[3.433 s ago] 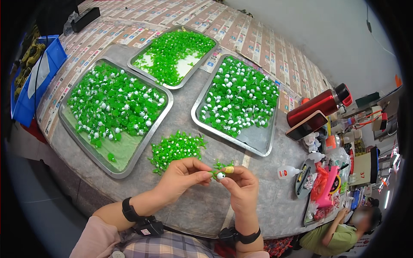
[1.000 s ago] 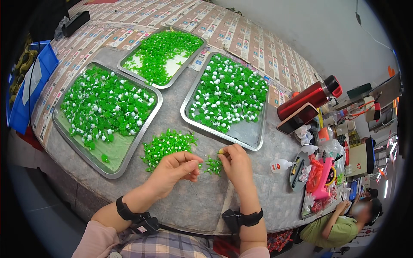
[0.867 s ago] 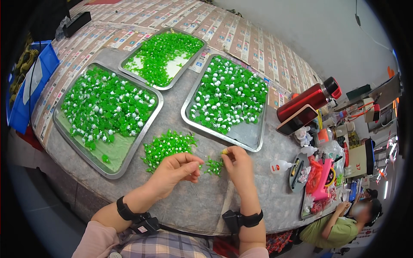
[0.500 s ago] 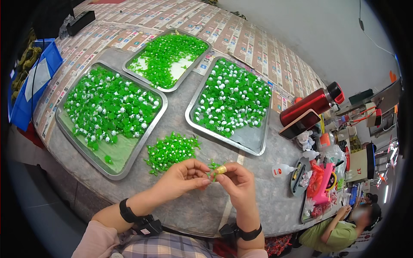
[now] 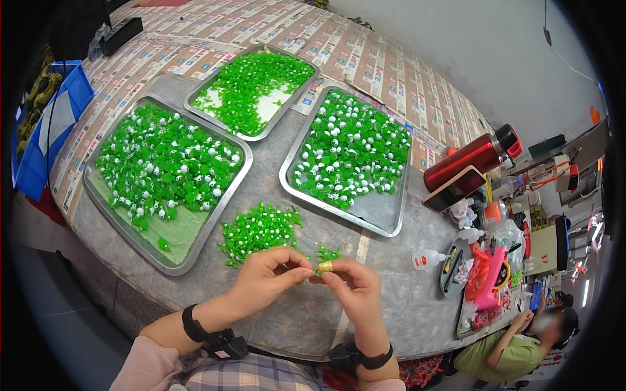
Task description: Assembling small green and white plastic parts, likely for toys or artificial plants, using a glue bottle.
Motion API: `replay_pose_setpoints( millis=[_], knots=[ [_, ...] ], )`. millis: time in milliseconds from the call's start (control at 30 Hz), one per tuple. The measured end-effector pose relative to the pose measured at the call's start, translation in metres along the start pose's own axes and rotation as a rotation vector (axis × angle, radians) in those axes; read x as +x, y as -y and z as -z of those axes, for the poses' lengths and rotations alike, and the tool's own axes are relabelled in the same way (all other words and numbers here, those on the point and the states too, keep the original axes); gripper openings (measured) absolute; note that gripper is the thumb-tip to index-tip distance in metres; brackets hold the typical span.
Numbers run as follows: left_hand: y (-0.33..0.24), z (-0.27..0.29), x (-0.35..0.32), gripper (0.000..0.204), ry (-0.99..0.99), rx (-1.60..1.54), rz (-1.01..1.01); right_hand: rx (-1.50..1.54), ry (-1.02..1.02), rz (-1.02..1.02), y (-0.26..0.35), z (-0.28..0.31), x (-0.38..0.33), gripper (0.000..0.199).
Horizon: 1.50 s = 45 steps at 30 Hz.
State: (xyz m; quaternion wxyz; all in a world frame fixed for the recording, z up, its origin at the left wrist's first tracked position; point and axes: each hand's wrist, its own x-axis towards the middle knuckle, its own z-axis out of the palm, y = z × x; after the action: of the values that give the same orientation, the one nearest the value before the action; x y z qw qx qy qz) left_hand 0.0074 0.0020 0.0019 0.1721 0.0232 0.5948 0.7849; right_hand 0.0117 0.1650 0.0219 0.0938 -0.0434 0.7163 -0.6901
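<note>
Both hands pinch one small yellow-and-green piece (image 5: 324, 266) between them: left hand (image 5: 266, 281) and right hand (image 5: 354, 291), fingertips closed tight on it, just above the worktop (image 5: 398, 287). At eleven o'clock, a loose green pile (image 5: 258, 229) waits. Beyond, three metal trays (image 5: 238, 182) are heaped with finished pieces, so I'd judge plenty done, a pile left.

green beads (image 5: 259, 229), red flask (image 5: 471, 157)
</note>
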Motion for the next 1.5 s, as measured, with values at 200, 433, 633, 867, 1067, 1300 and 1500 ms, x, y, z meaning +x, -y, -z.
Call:
replay_pose_setpoints(
  millis=[200, 433, 633, 867, 1067, 1300, 1500],
  knots=[
    [0.002, 0.003, 0.002, 0.013, 0.077, 0.026, 0.053, -0.305, 0.044, 0.104, 0.008, 0.001, 0.003, 0.015],
    [-0.004, -0.001, 0.002, 0.016, 0.055, -0.281, 0.093, -0.085, -0.023, 0.159, -0.004, 0.003, 0.006, 0.013],
    [-0.002, 0.001, 0.004, 0.015, 0.105, -0.39, 0.215, -0.325, -0.092, 0.324, 0.003, 0.005, 0.002, 0.017],
    [0.001, 0.003, 0.004, 0.016, 0.025, -0.457, 0.151, -0.418, -1.181, 0.557, 0.019, 0.107, -0.021, 0.018],
    [0.0, 0.0, 0.006, 0.018, 0.071, -0.421, 0.183, -0.498, -0.85, 0.019, -0.048, 0.172, -0.03, 0.043],
    [0.003, 0.009, 0.004, 0.015, 0.084, -0.496, 0.22, -0.193, -0.702, 0.207, 0.001, 0.107, -0.009, 0.04],
    [0.002, 0.013, 0.005, 0.008, 0.141, -0.656, 0.237, -0.113, -0.625, 0.512, 0.039, 0.045, -0.009, 0.054]
  ],
)
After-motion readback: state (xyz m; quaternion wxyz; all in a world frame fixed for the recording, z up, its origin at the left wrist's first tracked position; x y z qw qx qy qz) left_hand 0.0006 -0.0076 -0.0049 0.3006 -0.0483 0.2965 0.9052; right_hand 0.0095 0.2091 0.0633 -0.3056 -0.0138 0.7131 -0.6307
